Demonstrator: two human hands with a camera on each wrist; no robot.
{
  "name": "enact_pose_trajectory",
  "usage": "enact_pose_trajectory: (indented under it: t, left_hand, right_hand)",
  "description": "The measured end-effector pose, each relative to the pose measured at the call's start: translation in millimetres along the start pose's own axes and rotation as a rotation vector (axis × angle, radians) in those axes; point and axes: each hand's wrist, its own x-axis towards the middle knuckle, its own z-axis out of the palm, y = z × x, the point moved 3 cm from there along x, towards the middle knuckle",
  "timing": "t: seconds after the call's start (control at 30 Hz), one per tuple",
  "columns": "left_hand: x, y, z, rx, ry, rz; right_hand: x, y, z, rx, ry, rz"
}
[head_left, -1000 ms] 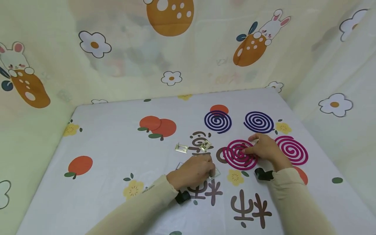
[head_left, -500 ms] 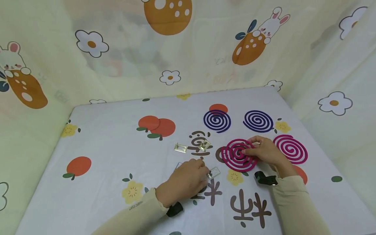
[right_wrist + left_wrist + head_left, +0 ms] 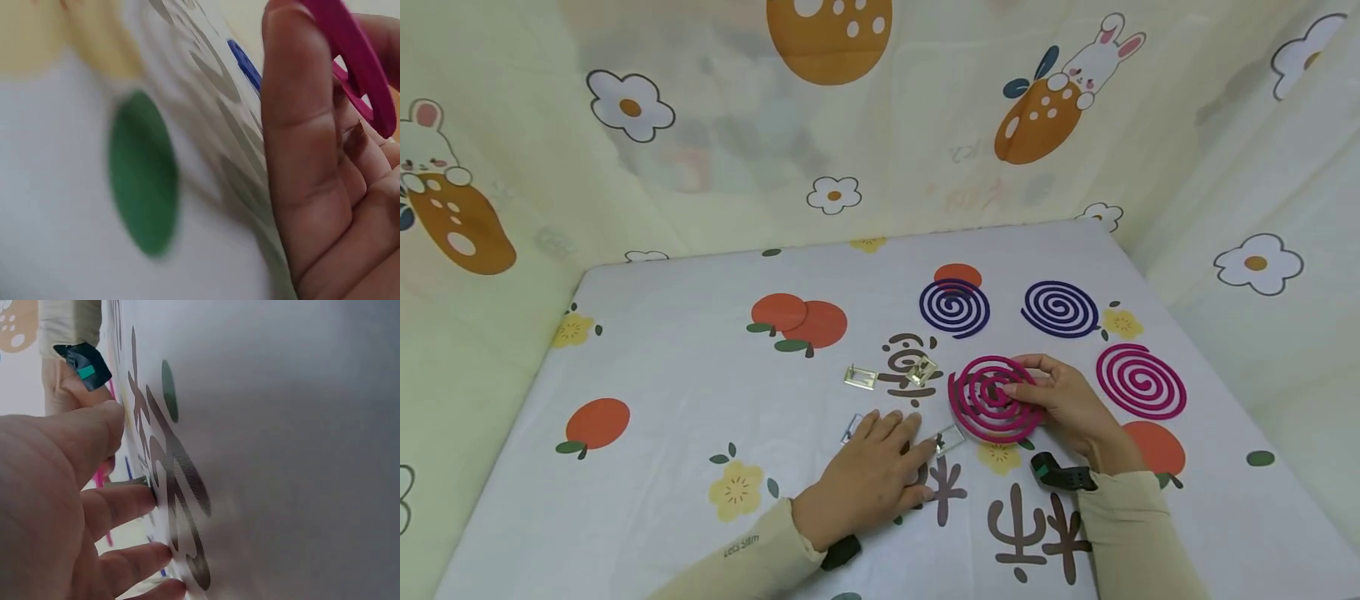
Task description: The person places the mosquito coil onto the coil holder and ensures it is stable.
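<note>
My right hand (image 3: pixel 1075 408) pinches a pink mosquito coil (image 3: pixel 977 417) between thumb and fingers, a little above the table. In the right wrist view part of the same coil (image 3: pixel 375 94) shows beside the thumb. My left hand (image 3: pixel 865 475) lies on the cloth with fingers spread, holding nothing. By its index finger is a small metal coil stand (image 3: pixel 950 439); whether they touch I cannot tell. Another stand (image 3: pixel 852 427) lies partly hidden behind the left fingers. Farther back are two more metal stands, one on the left (image 3: pixel 861 377) and one on the right (image 3: pixel 922 371).
Two dark blue coils lie at the back, one left (image 3: pixel 955 308) and one right (image 3: pixel 1060 309). A second pink coil (image 3: pixel 1141 382) lies right of my right hand. The table (image 3: pixel 685 375) has a printed cloth; a patterned curtain (image 3: pixel 722 167) rises behind it.
My right hand has lifted the pink coil and brought it left, toward the left hand. My left hand has drawn back toward the front left and spread its fingers, uncovering a metal stand.
</note>
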Motion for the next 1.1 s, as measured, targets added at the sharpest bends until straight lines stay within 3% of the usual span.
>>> enact_pose_trajectory:
  t: [0.17,0.53,1.1]
  left_hand:
    - [-0.3,-0.3,1.6,-0.007,-0.030,-0.020]
    - [-1.4,5.7,4.4,0.007,-0.013,-0.032]
    - [1.9,7.6,4.8,-0.004,-0.064,-0.062]
  right_hand:
    - [0.9,3,13,0.091,-0.028,-0.019]
    - [-1.3,3,35,0.106,-0.100,-0.028]
    - [-2.0,8,50,0.107,-0.211,-0.047]
